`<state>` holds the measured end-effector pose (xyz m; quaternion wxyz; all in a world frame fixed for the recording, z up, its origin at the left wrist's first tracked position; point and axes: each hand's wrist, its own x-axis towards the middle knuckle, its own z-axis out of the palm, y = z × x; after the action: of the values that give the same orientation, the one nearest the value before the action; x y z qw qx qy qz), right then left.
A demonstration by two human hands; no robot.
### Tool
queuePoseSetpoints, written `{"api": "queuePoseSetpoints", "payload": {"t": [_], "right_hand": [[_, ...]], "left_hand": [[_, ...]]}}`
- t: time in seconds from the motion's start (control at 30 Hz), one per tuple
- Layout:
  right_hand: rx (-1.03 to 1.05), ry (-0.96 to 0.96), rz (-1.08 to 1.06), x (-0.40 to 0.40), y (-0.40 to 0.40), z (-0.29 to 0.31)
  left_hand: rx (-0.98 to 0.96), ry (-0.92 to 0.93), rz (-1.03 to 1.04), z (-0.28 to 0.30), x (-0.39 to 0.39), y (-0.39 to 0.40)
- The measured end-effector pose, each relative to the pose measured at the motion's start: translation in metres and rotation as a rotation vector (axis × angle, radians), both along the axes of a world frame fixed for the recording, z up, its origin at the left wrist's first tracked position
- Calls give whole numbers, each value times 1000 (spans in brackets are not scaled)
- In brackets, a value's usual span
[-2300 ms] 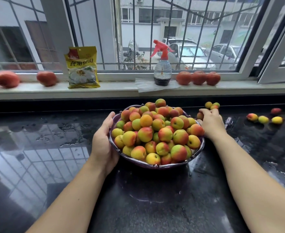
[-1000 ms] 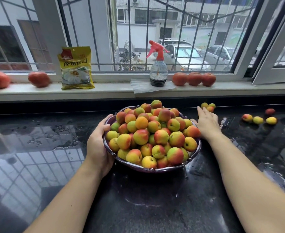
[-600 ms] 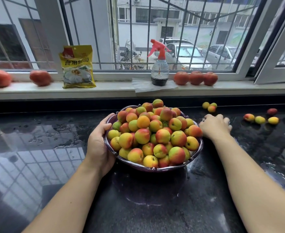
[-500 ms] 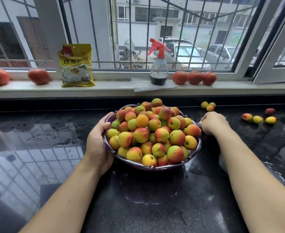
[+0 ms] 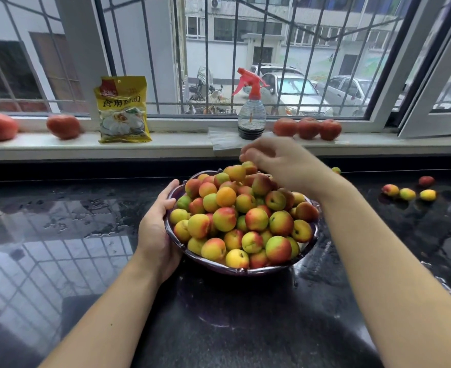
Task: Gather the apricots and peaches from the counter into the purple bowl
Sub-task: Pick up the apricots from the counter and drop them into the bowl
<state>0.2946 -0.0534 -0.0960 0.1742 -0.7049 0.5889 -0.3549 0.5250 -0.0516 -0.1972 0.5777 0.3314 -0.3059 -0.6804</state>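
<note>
Left hand [image 5: 156, 235] gripping heaped purple bowl [image 5: 235, 269], right hand [image 5: 280, 163] blurred above the heap, grip unclear, four apricots [image 5: 407, 193] loose on counter [image 5: 59, 235], spray bottle [image 5: 251, 112] on sill

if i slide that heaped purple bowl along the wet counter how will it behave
The purple bowl probably feels heavy, piled well above its rim. Top apricots look apt to roll off if jolted. The counter shows water drops, so it may slide easily.

A dark, glossy stone counter [image 5: 72, 235], wet in patches, carries the purple bowl [image 5: 241, 270], heaped with fruit, between the two hands. Four loose apricots [image 5: 407, 193] lie well beyond the right forearm, and one more [image 5: 336, 170] peeks out just behind the right wrist.
</note>
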Motion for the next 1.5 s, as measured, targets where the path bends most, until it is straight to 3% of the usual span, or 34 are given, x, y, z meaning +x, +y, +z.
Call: {"api": "queuePoseSetpoints", "payload": {"t": [0.13,0.27,0.43,0.63,0.7,1.03,1.2,1.27,1.37,1.43,1.5], "right_hand": [[-173,-322,-310,-47,-20,-9],[-84,-145,-805,-99,-32,-71],[63,7,-918,-117,-30,-116],[220,342,-789,-142,-67,-117],[262,375,-771,-152,-76,-118],[82,376,-841,-148,-65,-126],[-73,63,-885,-143,-56,-108],[-135,-110,-776,-127,-48,-80],[-128,-354,-307,-77,-18,-23],[-98,-263,-59,-37,6,4],[-89,-77,21,-5,21,10]], "left_hand": [[-6,-14,-8,0,1,0],[-20,-27,-5,-2,1,-2],[-21,-31,4,-4,1,-4],[-27,-39,6,-6,0,-8],[-33,-41,-1,-6,0,-8],[-21,-20,-2,-5,0,-7],[-22,-14,-12,-4,2,-7],[-21,-18,-15,-4,2,-7],[-17,-22,-8,-4,1,-7],[-15,-21,-4,-3,1,-5],[-13,-17,0,-1,0,-4]]}}
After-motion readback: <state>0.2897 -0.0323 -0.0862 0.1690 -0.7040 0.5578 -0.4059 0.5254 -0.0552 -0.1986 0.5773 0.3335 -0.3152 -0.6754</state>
